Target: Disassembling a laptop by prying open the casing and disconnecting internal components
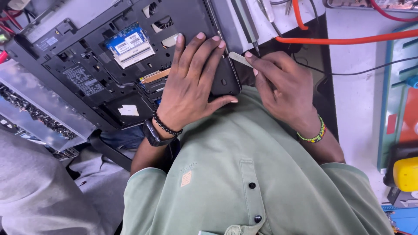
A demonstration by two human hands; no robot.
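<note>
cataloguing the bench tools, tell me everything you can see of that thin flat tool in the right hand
The pry tool is a thin, flat, pale grey strip, metal by its look, with a rounded tip. The right hand pinches it between its fingertips, tilted, its tip at the right edge of the opened black laptop, where the left hand presses flat on the base. Its rear end is hidden by the fingers.

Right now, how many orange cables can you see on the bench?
2. One orange cable runs across the white bench from beside the laptop to the right edge. A second drops from the top edge. They may join, and more may be hidden.
</note>
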